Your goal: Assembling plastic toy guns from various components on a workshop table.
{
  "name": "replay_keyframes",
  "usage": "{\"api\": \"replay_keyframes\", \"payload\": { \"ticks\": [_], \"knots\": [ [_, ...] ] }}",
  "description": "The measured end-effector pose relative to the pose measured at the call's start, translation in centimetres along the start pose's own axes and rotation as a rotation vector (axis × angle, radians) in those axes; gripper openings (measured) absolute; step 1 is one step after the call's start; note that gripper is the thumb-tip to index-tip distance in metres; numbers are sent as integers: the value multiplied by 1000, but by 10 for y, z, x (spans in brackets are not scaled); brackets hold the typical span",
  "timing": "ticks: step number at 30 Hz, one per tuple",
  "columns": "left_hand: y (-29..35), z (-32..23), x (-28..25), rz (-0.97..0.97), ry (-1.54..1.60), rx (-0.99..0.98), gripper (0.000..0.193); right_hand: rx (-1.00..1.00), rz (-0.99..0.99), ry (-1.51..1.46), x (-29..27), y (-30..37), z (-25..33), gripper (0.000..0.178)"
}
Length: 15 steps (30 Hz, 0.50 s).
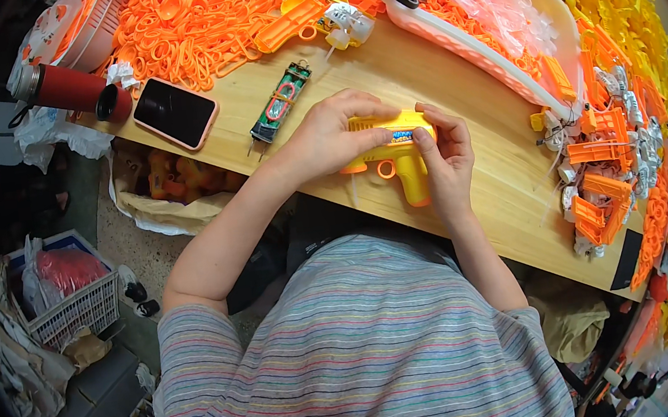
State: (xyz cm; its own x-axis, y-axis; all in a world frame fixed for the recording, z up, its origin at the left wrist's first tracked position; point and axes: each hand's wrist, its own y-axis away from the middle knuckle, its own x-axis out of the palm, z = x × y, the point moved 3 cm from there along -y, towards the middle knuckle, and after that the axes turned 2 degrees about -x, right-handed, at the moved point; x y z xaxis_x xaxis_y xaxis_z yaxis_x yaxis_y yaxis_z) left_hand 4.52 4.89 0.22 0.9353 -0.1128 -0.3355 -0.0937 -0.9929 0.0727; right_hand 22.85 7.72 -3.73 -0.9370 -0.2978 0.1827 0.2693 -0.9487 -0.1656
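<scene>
A yellow toy gun (413, 179) with an orange trigger and a coloured label on its side lies between my hands, over the front edge of the wooden table (478, 167). My left hand (330, 135) grips its barrel side, the thumb along the label and the fingers over the top edge. At the rear, my right hand (450, 158) has its thumb against the label's end and its fingers curled round the back. The grip hangs down toward me. Part of the barrel is hidden by my left hand.
Left of my hands lie a green-and-black device (281, 103) with a pink loop and a phone (175, 113). A red flask (69, 90) lies farther left. Behind are heaped orange parts (190, 27) and a white basket (492, 75). Orange-and-white assemblies (603, 145) crowd the right end.
</scene>
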Motion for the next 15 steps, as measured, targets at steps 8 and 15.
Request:
{"api": "replay_keyframes", "payload": {
  "ticks": [8,15],
  "knots": [
    [-8,14,3,36,55,-87,44,-24,14,12,2,2,1,24],
    [-9,5,4,201,170,-159,46,-7,16,50,-4,3,-2,24]
  ]
}}
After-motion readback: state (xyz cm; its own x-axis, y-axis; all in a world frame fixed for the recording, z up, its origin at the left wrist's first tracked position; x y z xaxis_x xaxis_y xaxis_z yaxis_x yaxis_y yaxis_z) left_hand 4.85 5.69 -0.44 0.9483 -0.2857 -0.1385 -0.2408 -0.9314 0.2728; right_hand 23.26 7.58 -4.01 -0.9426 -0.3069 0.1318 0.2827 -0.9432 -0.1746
